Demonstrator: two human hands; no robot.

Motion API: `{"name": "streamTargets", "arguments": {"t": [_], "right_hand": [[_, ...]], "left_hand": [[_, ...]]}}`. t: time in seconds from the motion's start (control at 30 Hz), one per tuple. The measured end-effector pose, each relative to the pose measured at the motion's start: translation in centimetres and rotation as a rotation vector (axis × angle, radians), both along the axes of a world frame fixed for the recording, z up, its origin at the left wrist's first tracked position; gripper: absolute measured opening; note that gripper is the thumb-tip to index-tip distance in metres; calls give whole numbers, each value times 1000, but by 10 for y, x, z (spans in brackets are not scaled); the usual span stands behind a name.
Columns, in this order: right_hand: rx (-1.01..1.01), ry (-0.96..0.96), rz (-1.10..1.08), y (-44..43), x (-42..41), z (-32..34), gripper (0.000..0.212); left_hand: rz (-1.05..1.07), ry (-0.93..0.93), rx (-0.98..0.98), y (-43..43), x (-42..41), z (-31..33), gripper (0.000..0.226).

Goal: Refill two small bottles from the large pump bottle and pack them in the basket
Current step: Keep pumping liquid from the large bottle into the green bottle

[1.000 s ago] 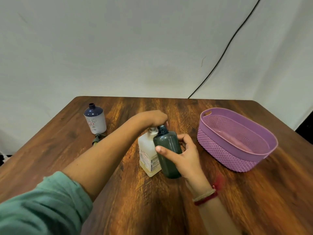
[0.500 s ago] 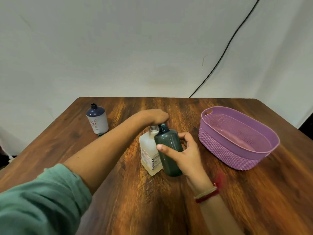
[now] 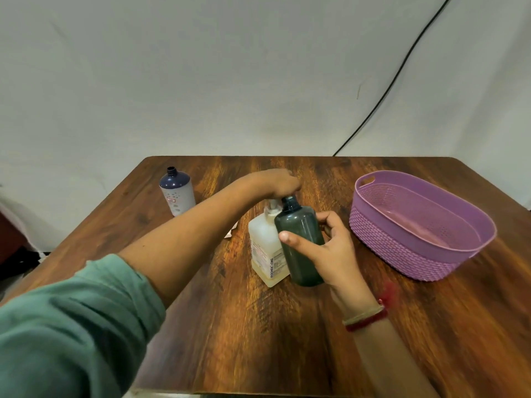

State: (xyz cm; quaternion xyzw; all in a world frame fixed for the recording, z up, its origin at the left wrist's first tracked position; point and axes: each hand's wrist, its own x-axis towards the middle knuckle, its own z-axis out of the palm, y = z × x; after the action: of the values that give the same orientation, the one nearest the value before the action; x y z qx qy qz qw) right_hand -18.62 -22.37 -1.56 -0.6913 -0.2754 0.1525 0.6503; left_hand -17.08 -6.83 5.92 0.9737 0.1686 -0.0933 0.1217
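Observation:
The large pump bottle (image 3: 265,248), clear with pale yellow liquid, stands mid-table. My left hand (image 3: 277,183) lies curled over its pump head and hides the nozzle. My right hand (image 3: 330,254) grips a dark green small bottle (image 3: 298,234), uncapped and upright, its mouth right under my left hand beside the pump. A second small bottle (image 3: 176,193), white with a dark blue shoulder and no cap, stands at the far left. The purple basket (image 3: 402,254) sits empty at the right.
A small pale object (image 3: 232,233) peeks out from under my left forearm on the wooden table (image 3: 258,340). A black cable (image 3: 402,67) runs down the white backdrop behind the table.
Both hands stay where they were, on the pump head and the green bottle. The view has shifted a little. The small green piece by the blue-topped bottle is now hidden behind my forearm.

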Motion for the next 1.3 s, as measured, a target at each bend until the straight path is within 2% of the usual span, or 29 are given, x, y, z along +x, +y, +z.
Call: {"name": "streamTargets", "arguments": {"t": [0.17, 0.4, 0.53, 0.67, 0.8, 1.3], "right_hand": [[-23, -10, 1, 1, 3, -4, 66], [-7, -4, -12, 1, 4, -10, 63], [-6, -19, -5, 2, 6, -7, 68], [-5, -13, 1, 0, 4, -11, 56], [11, 6, -14, 0, 2, -16, 65], [28, -11, -13, 1, 3, -14, 59]], "left_hand": [[0, 47, -60, 1, 1, -6, 35], [10, 83, -74, -1, 1, -4, 37], [37, 45, -46, 1, 3, -4, 38], [38, 62, -69, -1, 0, -11, 37], [59, 26, -98, -3, -1, -10, 38], [129, 19, -116, -4, 2, -7, 38]]}}
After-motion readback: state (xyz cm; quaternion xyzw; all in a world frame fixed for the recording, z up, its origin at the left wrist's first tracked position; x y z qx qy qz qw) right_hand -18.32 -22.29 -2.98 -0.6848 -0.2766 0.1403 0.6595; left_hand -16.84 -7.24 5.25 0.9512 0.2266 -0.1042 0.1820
